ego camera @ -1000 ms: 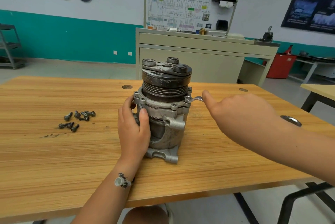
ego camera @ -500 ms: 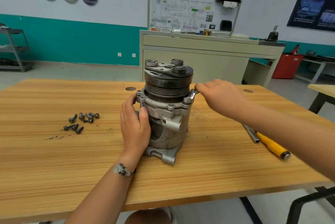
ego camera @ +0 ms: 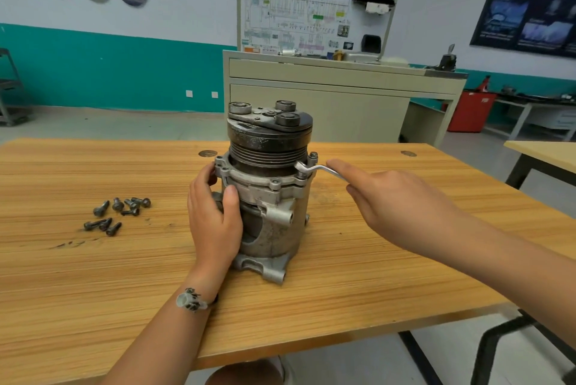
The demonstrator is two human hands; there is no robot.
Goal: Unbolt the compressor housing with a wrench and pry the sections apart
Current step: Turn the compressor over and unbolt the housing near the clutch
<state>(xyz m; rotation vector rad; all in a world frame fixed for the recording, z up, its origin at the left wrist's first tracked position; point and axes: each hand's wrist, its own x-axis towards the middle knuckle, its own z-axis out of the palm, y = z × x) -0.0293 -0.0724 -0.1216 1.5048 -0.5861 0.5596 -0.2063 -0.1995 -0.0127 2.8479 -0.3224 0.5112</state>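
1. Head view: a wooden worktop (ego camera: 343, 275) carries everything.
2. Upright at its middle stands the compressor (ego camera: 274, 197), pulley end up.
3. On its left side the left hand (ego camera: 215, 222) grips the housing, fingers wrapped behind, thumb in front.
4. From the right, the right hand (ego camera: 399, 207) holds the wrench (ego camera: 318, 170) by its handle, forefinger along it. The ring end sits on the compressor's flange.
5. Well left of it, loose bolts (ego camera: 115, 213) lie clustered.

My left hand (ego camera: 215, 222) gripped the compressor (ego camera: 271, 228), which stood upright on the wooden table (ego camera: 93, 275), with my thumb across its front and my fingers round the left edge of its flange (ego camera: 249, 181). My right hand (ego camera: 396, 197) held the handle of the wrench (ego camera: 321, 170), whose ring end sat on the flange at the compressor's right side. A small heap of loose bolts (ego camera: 117, 213) lay on the table, well to the left.
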